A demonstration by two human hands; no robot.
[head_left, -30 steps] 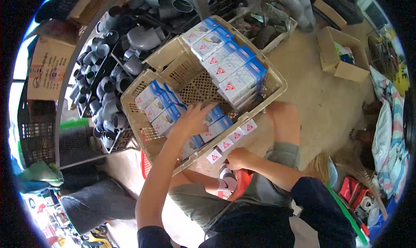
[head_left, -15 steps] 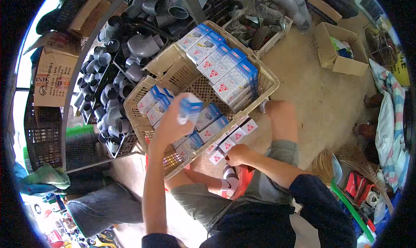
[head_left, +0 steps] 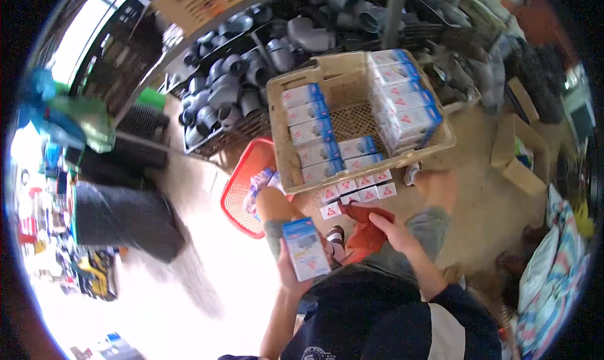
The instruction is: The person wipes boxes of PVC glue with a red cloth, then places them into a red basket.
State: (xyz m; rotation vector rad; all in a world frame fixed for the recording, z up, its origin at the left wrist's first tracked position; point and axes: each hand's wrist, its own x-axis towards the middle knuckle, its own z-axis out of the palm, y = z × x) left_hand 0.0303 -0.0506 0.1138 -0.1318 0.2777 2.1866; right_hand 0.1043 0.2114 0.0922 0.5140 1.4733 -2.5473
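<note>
Gripping blue-and-white rectangular cardboard box (head_left: 306, 249) w/ L hand (head_left: 290, 275), near L thigh (head_left: 273, 233); crumpled rust-red cloth (head_left: 367, 230) in R hand (head_left: 397, 235). Prob. light, stiff, crushable; take by long sides, no hard squeeze.

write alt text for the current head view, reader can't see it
A seated person's left hand holds a blue-and-white box and their right hand a reddish cloth, before a beige crate partly filled with similar boxes; grey pipe fittings lie behind.

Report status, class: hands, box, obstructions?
Left hand gripping blue-white box. Right hand holding reddish cloth. Cloth slightly overlaps view of white boxes beside crate.
</note>
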